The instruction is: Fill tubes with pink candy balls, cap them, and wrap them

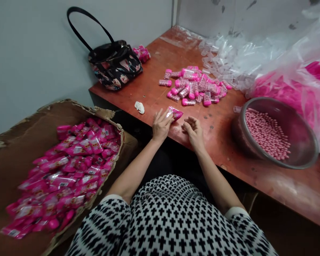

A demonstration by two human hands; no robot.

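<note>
Touching the packet (177, 114) near the edge of the table (216, 131), our left hand (161, 125) rests fingers on it; we cannot tell if they pinch. Our right hand (195, 134) is empty, fingers apart. A careless push could drop the packet; vials (194, 89) block the far side; bumping the bowl (300, 137) could spill beads (266, 134)

head view | from wearer's head | facing forward, steeply down | near table (153, 80)
</note>
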